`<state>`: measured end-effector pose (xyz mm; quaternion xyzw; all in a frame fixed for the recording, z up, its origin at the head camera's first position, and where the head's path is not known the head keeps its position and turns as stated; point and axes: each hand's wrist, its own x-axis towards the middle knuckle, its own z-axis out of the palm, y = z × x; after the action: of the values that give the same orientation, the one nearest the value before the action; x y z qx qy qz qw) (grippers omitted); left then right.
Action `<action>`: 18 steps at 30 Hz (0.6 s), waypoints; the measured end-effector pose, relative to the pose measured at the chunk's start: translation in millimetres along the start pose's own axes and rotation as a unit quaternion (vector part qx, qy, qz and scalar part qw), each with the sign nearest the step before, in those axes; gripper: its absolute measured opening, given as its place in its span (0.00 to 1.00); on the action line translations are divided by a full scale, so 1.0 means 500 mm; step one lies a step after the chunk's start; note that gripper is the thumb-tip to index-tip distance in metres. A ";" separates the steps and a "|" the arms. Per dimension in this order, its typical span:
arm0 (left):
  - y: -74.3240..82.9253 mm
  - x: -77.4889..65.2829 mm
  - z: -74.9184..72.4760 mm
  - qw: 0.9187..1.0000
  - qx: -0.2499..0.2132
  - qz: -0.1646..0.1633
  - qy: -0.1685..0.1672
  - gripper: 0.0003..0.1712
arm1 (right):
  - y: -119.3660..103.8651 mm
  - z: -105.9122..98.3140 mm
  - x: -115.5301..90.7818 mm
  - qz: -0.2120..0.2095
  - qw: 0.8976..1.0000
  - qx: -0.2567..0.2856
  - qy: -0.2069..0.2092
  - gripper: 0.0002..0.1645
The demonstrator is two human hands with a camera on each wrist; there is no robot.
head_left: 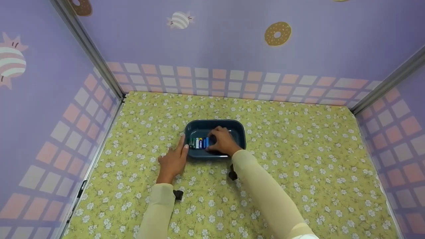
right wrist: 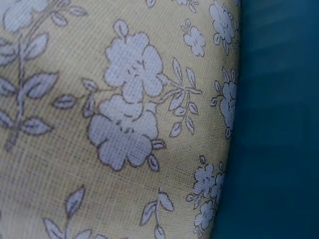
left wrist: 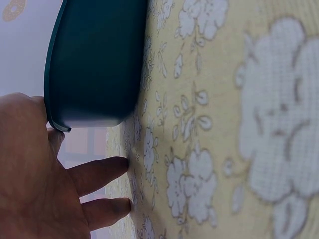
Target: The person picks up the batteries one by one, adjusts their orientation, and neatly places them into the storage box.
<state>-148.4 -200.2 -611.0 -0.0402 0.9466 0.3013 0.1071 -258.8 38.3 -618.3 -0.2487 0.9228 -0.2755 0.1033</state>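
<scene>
A dark blue-green plastic tray stands on the cloth, with a row of several batteries lying side by side in its left half. My right hand reaches down into the tray from the right. Its thumb and fingers pinch the blue battery at the row's right end, one at each end of it. At the tray's left wall, my left hand holds the rim with thumb over it and index finger outside. In the left wrist view the other fingers extend toward the cloth.
A yellow floral cloth covers the table. Purple walls with printed sweets and checks enclose the back and both sides. Grey metal posts mark the corners. Dark wrist mounts sit on both sleeves.
</scene>
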 end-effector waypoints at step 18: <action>-0.001 -0.001 0.000 1.000 -0.008 0.002 0.001 0.39 | 0.002 0.001 0.000 0.006 1.000 0.002 -0.005 0.38</action>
<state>-147.9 -200.6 -611.1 -0.0393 0.9446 0.3086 0.1051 -258.8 38.9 -619.1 -0.2446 0.9230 -0.2759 0.1102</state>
